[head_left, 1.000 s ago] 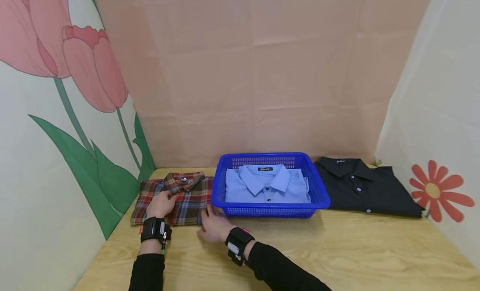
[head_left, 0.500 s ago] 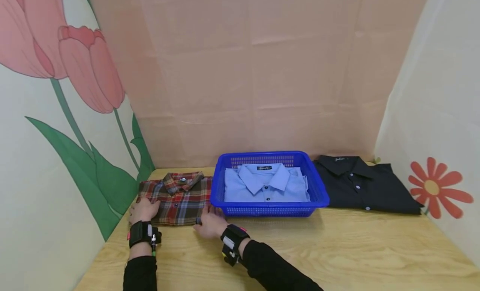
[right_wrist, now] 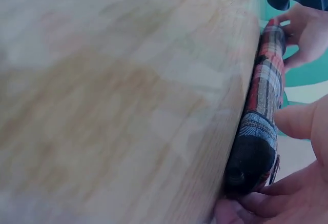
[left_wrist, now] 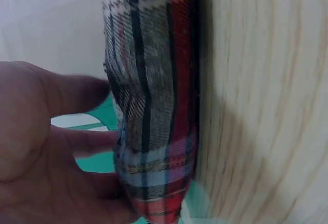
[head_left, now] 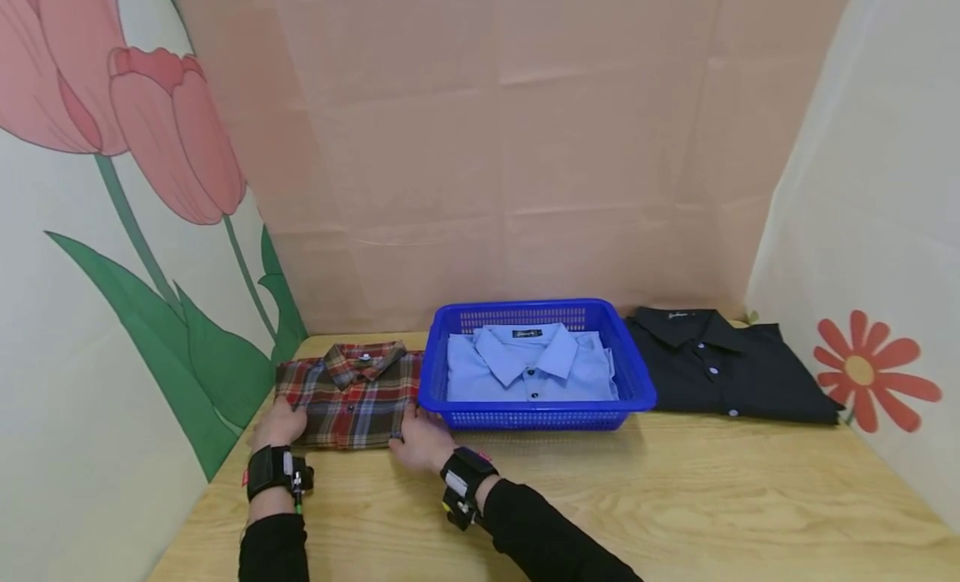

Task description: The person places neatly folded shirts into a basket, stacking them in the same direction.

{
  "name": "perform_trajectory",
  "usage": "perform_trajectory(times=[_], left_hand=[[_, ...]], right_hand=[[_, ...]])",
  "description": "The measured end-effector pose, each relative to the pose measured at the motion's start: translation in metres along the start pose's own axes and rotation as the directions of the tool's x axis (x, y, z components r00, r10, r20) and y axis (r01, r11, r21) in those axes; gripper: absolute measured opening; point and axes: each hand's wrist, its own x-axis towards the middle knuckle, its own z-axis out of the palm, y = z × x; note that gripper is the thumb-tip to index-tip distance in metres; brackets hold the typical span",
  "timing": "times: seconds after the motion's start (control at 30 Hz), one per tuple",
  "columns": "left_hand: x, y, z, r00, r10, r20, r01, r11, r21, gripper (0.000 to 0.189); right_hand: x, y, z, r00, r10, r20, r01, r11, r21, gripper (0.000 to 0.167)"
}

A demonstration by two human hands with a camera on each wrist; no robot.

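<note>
A folded plaid shirt [head_left: 360, 403] in red, brown and blue lies on the table left of a blue basket. My left hand [head_left: 279, 423] grips its left front corner. In the left wrist view the thumb [left_wrist: 82, 93] presses the shirt's upper side, while the other fingers bend round its end. My right hand [head_left: 422, 442] holds the right front corner, close by the basket. In the right wrist view its thumb [right_wrist: 297, 121] is over the top and its fingers [right_wrist: 261, 203] curl at the lower edge, their tips partly hidden.
The blue basket [head_left: 536, 408] holds a folded light blue shirt [head_left: 487, 382]. To its right lies a folded black shirt [head_left: 720, 373]. Behind them rises a pinkish-brown backdrop [head_left: 495, 190], with flower-printed walls on both sides. Wooden table surface [head_left: 675, 499] spreads across the front.
My left hand has moved left and down from the plaid shirt's upper face to its left front corner. My right hand stays at the right corner, its fingers closer about the edge.
</note>
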Motion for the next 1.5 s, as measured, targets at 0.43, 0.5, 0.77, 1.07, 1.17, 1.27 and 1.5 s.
perform_trajectory(times=[0.43, 0.5, 0.77, 1.07, 1.17, 1.27, 1.5], left_hand=[[0.005, 0.002, 0.007, 0.999, 0.028, -0.034, -0.03, 0.998, -0.047, 0.069], [0.004, 0.003, 0.007, 0.999, 0.029, -0.036, -0.03, 0.998, -0.054, 0.063], [0.002, 0.009, 0.007, 0.999, 0.029, -0.028, -0.031, 0.998, -0.049, 0.058], [-0.002, 0.013, 0.008, 0.999, -0.01, -0.054, 0.008, 0.999, -0.035, 0.065], [-0.003, 0.014, 0.008, 0.998, -0.034, -0.059, 0.032, 0.998, -0.046, 0.068], [-0.004, 0.015, 0.007, 0.997, -0.03, -0.067, 0.027, 0.999, -0.04, 0.065], [-0.005, 0.012, 0.01, 0.994, 0.001, -0.105, -0.006, 0.999, -0.042, 0.058]], right_hand=[[-0.002, -0.007, -0.001, 0.995, 0.038, -0.096, -0.016, 0.975, 0.222, 0.055], [-0.001, -0.006, 0.0, 0.993, 0.05, -0.111, -0.026, 0.978, 0.209, 0.062], [0.003, -0.005, -0.001, 0.995, 0.067, -0.07, -0.036, 0.924, 0.38, 0.074], [0.002, -0.007, -0.001, 0.987, 0.16, 0.016, -0.143, 0.823, 0.55, 0.067], [0.003, -0.006, -0.001, 0.989, 0.147, 0.0, -0.124, 0.836, 0.535, 0.068], [0.005, -0.004, 0.0, 0.992, 0.123, -0.006, -0.103, 0.85, 0.517, 0.064], [0.008, 0.0, 0.005, 0.995, 0.082, -0.049, -0.048, 0.874, 0.483, 0.057]])
